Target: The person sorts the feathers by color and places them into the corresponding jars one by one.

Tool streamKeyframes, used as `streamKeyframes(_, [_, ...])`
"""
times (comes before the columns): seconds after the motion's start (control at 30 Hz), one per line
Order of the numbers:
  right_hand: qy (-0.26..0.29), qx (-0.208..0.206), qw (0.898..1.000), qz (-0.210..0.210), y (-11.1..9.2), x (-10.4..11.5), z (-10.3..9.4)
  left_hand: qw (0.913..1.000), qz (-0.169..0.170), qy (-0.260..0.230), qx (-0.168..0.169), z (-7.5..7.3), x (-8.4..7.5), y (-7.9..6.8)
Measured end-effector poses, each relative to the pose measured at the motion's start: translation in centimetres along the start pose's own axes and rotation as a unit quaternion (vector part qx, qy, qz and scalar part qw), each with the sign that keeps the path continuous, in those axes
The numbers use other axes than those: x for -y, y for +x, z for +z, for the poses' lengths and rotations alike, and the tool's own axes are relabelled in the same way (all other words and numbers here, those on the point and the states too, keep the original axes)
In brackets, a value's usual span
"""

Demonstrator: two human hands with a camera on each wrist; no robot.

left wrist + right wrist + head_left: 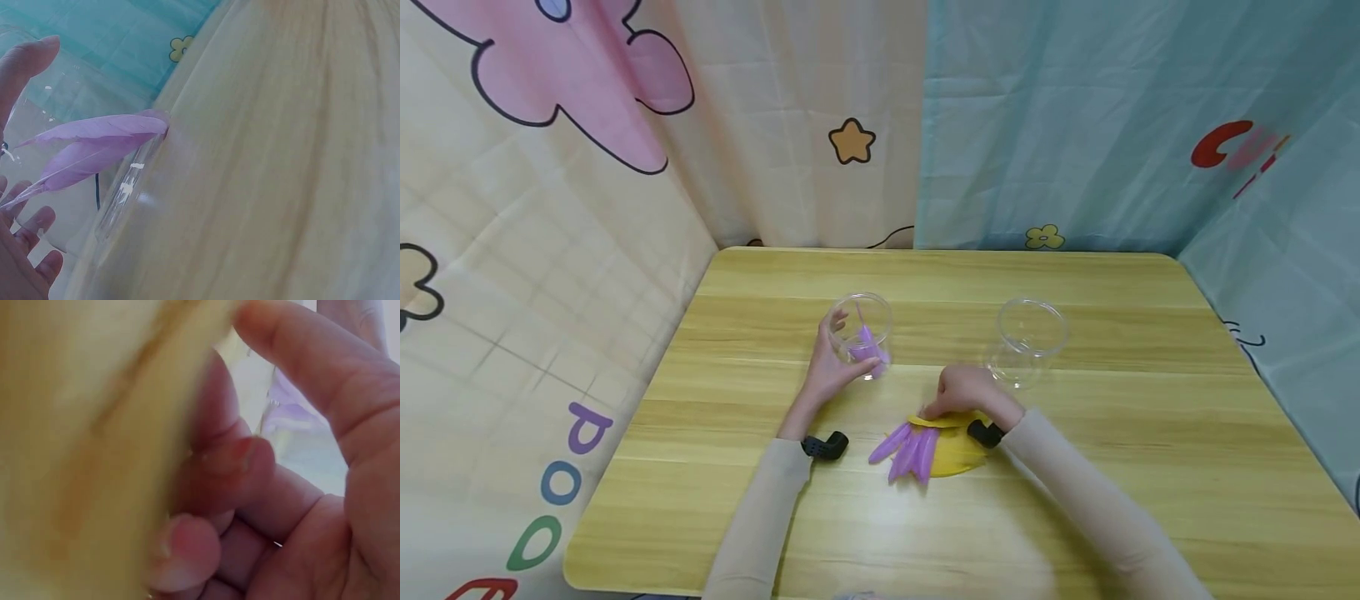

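Observation:
A clear plastic cup (861, 343) stands at the table's middle left with purple feathers (94, 153) inside. My left hand (826, 367) holds this cup from the side, its thumb and fingers spread round the wall. Nearer the front lies a small pile of yellow feathers (958, 452) and purple feathers (912, 454). My right hand (966, 390) is over the pile with curled fingers, pinching a yellow feather at its far edge. In the right wrist view a blurred yellow feather (94, 456) covers part of the fingers (228, 469); the exact pinch point is hidden.
A second clear cup (1032, 329) stands to the right, beyond my right hand. The wooden table (1120, 467) has patterned curtains (790, 125) along its back and sides. Black wrist devices (825, 446) sit on both wrists.

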State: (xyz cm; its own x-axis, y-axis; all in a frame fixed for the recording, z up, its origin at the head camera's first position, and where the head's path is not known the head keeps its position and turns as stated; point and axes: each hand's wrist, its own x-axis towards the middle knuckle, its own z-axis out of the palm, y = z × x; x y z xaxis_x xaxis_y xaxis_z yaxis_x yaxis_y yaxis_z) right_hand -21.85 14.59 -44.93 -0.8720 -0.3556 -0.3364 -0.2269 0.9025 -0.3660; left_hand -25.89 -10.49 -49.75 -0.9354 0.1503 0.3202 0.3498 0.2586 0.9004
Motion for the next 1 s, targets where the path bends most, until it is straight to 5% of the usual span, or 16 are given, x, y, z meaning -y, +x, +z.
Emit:
streamKeyframes(0.5, [0.066, -0.032, 0.997, -0.007, -0.7, 0.8, 0.8, 1.0000, 0.001, -0.003, 0.002, -0.1, -0.2, 0.0])
streamKeyframes(0.8, [0.084, -0.039, 0.996, 0.007, 0.0, 0.7, 1.5, 0.9997, 0.018, -0.011, 0.012, -0.6, -3.8, -0.7])
streamKeyframes(1.0, [0.186, -0.040, 0.982, -0.016, -0.2, 0.0, 0.5, 0.9998, 0.016, -0.005, 0.010, -0.5, -4.1, -0.7])
